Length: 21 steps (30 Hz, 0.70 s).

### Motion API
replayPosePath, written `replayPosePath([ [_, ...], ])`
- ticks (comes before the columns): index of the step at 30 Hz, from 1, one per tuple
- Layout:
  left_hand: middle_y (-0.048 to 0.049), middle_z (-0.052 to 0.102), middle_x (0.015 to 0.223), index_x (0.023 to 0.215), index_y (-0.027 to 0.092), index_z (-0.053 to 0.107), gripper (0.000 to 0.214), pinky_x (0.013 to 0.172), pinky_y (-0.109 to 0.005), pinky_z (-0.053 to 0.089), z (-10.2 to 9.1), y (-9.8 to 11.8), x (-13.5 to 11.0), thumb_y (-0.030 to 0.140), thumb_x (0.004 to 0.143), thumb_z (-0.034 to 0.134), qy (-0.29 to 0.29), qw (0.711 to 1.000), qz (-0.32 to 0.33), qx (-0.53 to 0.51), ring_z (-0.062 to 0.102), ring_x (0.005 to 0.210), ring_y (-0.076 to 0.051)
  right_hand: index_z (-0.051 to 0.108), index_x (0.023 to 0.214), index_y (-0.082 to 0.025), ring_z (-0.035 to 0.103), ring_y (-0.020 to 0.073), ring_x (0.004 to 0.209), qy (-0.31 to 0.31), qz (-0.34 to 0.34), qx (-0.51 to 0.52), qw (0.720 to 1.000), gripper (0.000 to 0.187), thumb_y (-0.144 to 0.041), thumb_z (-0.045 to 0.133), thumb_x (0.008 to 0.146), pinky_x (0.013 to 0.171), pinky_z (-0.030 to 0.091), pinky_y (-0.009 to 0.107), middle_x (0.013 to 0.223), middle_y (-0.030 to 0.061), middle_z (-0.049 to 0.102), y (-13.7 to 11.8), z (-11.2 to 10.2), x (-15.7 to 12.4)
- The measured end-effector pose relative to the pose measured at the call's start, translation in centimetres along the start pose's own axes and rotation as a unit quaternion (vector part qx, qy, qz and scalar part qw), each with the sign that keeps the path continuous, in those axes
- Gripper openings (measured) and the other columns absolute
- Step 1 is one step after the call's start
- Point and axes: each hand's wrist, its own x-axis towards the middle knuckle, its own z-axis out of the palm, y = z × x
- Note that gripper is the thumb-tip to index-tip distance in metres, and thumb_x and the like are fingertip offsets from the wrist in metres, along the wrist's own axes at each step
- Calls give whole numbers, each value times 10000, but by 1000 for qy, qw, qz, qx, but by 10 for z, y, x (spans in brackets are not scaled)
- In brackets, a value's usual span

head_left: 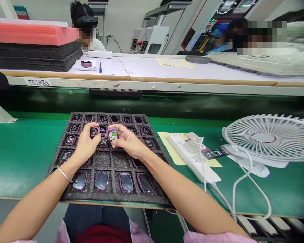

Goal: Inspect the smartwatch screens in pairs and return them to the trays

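Observation:
Over a dark grey foam tray point(103, 195), my left hand point(88, 140) grips a smartwatch body point(93, 132) with a purple frame and a dark lit screen. My right hand point(125, 140) pinches a second purple smartwatch body point(113, 134), whose screen shows green and white. The two watches are held side by side, a little apart. Rows of similar purple watch bodies lie in the tray's square pockets; several of their screens show white text. Shiny screens face up in the front row, such as this watch body point(126, 182). Two bare pockets point(102, 159) show near the middle.
Right of the tray, a white power strip point(192, 158) with plugs lies on yellow paper point(164, 138). A white fan point(266, 138) and looping cables stand beyond it. Behind, a raised shelf point(147, 69) carries foam stacks point(32, 44). Two people are at the far side.

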Motion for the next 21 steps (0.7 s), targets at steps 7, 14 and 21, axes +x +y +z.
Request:
replayPosePath([
  [7, -30, 577, 1035, 1126, 201, 545, 367, 896, -310, 399, 0, -4, 1, 228, 765, 605, -4, 1000, 23, -14, 531, 959, -176, 551, 1143, -235, 557, 108, 697, -4, 2, -1, 1000, 489, -127, 717, 696, 639, 518, 265, 1004, 20, 649, 1, 0, 0],
  [14, 3, 545, 906, 1131, 204, 553, 352, 794, -283, 402, -1, -2, 0, 209, 781, 588, -8, 1000, 8, 6, 510, 852, -161, 561, 1139, -233, 560, 115, 712, -4, -1, -1, 1000, 491, -132, 736, 691, 632, 522, 263, 990, 19, 646, 2, 0, 0],
  [21, -28, 599, 1055, 1132, 208, 554, 355, 908, -306, 409, 0, -4, 1, 212, 782, 607, -9, 1000, 21, -12, 551, 982, -178, 569, 1131, -233, 577, 133, 761, -2, -3, 2, 1000, 481, -131, 732, 690, 622, 526, 261, 1007, 31, 649, 1, 1, 0],
])
